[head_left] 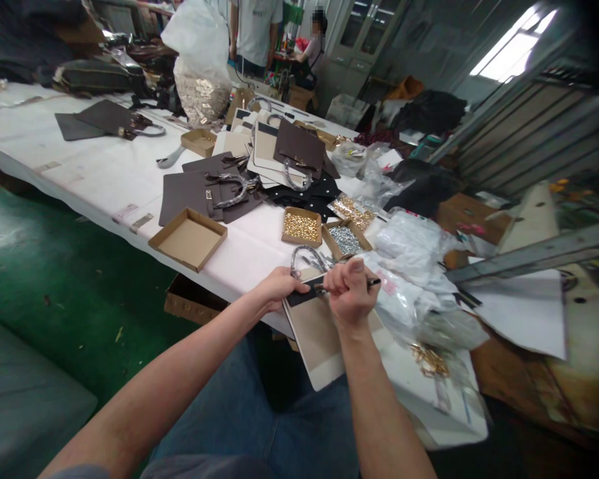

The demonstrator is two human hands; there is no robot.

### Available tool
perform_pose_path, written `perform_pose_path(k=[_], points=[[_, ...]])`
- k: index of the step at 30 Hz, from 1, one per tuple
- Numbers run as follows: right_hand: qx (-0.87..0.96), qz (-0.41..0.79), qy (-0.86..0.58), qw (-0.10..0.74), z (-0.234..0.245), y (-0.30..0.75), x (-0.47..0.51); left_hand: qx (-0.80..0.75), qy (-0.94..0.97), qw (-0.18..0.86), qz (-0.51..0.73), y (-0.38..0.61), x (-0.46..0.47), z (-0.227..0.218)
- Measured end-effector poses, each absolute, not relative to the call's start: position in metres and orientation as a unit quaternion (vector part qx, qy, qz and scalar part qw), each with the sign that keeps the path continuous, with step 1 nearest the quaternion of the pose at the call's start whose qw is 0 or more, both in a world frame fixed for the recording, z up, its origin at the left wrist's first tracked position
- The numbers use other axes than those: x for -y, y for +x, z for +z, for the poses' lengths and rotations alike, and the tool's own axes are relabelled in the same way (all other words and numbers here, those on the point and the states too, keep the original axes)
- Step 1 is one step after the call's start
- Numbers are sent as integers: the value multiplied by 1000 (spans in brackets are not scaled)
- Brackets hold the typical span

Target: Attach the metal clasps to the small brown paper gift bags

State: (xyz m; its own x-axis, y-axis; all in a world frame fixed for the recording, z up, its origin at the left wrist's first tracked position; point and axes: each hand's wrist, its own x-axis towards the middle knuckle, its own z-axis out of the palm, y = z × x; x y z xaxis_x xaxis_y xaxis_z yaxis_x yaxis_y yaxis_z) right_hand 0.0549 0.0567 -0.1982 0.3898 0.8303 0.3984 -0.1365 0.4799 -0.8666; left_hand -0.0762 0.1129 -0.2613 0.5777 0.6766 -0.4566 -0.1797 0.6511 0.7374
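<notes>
A beige bag panel [315,332] with a black strip along its top edge lies tilted at the front edge of the table, over my lap. My left hand [281,287] grips the panel's upper left corner, thumb on the black strip. Just to the right, my right hand [350,289] is closed in a fist around a slim dark tool [374,282] held over the strip. Most of the tool is hidden in the fist, so its kind is unclear. A plastic-wrapped bag handle [303,251] arches beyond the panel, by my left hand.
Small boxes of gold hardware [302,227] and silver hardware [344,239] stand beyond my hands. An empty cardboard tray [188,239] sits left, near dark brown bag panels [184,196]. Plastic bags [414,266] crowd the right. A person [255,30] stands across the table; another sits behind.
</notes>
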Motion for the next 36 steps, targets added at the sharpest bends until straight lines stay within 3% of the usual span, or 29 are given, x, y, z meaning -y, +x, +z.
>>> perform_pose_path(k=[36], points=[[408,353,-383,750,-217,76,-48,-385,276,848,237,-71,-117,-271]])
